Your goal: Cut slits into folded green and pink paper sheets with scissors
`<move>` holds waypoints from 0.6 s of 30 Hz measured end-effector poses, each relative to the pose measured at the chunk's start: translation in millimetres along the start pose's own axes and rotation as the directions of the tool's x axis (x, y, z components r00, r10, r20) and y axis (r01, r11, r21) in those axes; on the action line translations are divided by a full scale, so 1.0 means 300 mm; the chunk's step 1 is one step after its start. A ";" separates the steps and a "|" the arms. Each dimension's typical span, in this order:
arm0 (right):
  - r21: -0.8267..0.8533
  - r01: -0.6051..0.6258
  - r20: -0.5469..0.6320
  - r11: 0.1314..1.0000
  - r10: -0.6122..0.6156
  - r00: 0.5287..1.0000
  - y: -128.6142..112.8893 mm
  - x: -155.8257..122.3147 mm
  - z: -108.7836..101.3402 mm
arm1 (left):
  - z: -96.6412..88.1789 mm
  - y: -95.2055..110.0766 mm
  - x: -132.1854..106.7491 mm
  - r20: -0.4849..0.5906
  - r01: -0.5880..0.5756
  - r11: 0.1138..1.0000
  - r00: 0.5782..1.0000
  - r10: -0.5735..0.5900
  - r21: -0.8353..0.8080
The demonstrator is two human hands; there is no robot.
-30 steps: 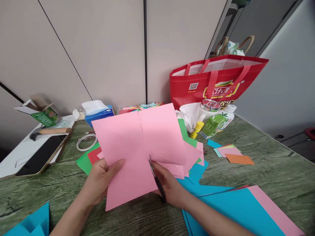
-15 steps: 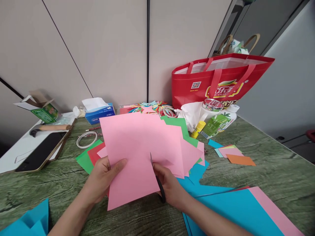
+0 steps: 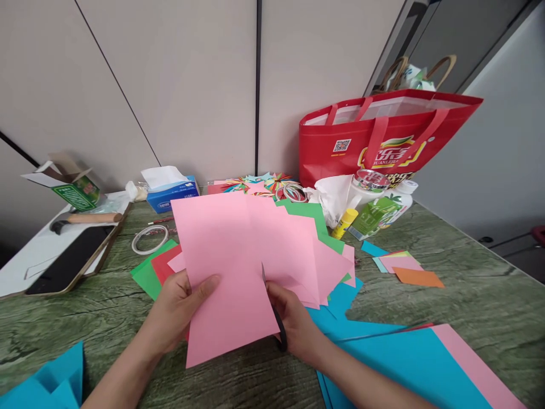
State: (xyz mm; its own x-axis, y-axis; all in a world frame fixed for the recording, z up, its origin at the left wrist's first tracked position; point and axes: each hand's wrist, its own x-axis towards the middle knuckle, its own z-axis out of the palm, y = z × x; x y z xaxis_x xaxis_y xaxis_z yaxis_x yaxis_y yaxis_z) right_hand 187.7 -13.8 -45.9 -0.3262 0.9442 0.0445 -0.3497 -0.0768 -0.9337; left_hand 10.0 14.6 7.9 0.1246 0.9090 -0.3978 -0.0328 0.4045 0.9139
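A sheet of pink paper (image 3: 230, 318) is held up at the middle of the view, tilted toward me. My left hand (image 3: 176, 307) pinches its left edge, thumb on top and fingers behind. In my right hand (image 3: 293, 321) is a pair of scissors (image 3: 279, 326) with black handles, its blade lying on the pink sheet along a cut at the right side. How far the blades are apart cannot be made out. Behind the sheet lie more pink pieces (image 3: 330, 267), a green sheet (image 3: 304, 211) and a red one (image 3: 162, 267), partly covered.
Blue sheets (image 3: 395, 358) lie at the front right, folded blue paper (image 3: 51, 380) at the front left. Farther back stand a tissue box (image 3: 172, 196), a glue stick (image 3: 344, 223), a red bag (image 3: 327, 165) and bottles. A tape roll (image 3: 150, 240), phone (image 3: 70, 258) and hammer (image 3: 85, 218) are left.
Both hands, the pink sheet and the scissors stay almost in place. The background has shifted slightly with the camera.
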 end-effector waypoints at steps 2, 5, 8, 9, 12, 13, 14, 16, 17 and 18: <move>-0.001 0.004 -0.013 1.000 -0.004 1.000 0.003 0.000 0.000 | 0.002 0.000 -0.002 0.004 -0.011 1.000 1.000 0.011 -0.002; 0.000 0.010 -0.025 1.000 -0.010 1.000 0.009 -0.001 -0.002 | 0.003 -0.001 -0.001 0.007 -0.021 1.000 1.000 0.021 0.000; 0.004 0.017 -0.030 1.000 -0.017 0.999 0.015 -0.003 -0.003 | 0.003 -0.002 -0.001 0.010 -0.022 1.000 1.000 0.022 0.005; 0.008 0.020 -0.034 1.000 -0.019 0.999 0.016 -0.003 -0.003 | 0.003 -0.002 -0.001 0.011 -0.019 1.000 1.000 0.019 0.005; 0.018 0.021 -0.053 1.000 -0.020 0.998 0.015 -0.003 -0.002 | 0.002 -0.003 -0.003 0.001 -0.013 1.000 1.000 0.013 0.007; 0.021 0.021 -0.056 1.000 -0.019 0.998 0.014 -0.003 -0.002 | 0.002 -0.003 -0.003 -0.005 -0.011 1.000 1.000 0.011 0.010; 0.021 0.021 -0.058 1.000 -0.019 0.998 0.013 -0.003 -0.001 | 0.003 -0.003 -0.004 -0.008 -0.010 1.000 1.000 0.010 0.013; 0.020 0.019 -0.060 1.000 -0.018 0.998 0.010 -0.002 0.001 | 0.003 -0.002 -0.004 -0.008 -0.006 1.000 1.000 0.006 0.015; 0.022 0.019 -0.061 1.000 -0.018 0.998 0.009 -0.002 0.002 | 0.004 -0.001 -0.004 -0.004 -0.005 1.000 1.000 0.005 0.013; 0.027 0.019 -0.063 0.999 -0.017 0.998 0.007 -0.001 0.004 | 0.005 0.000 -0.004 0.000 -0.007 1.000 1.000 0.007 0.010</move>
State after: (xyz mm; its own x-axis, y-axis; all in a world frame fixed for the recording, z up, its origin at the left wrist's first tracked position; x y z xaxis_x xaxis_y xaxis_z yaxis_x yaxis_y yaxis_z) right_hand 186.2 -14.5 -47.5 -0.2644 0.9637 0.0384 -0.3792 -0.0673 -0.9229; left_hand 11.2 13.5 8.6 0.1241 0.9116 -0.3918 -0.0232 0.3974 0.9173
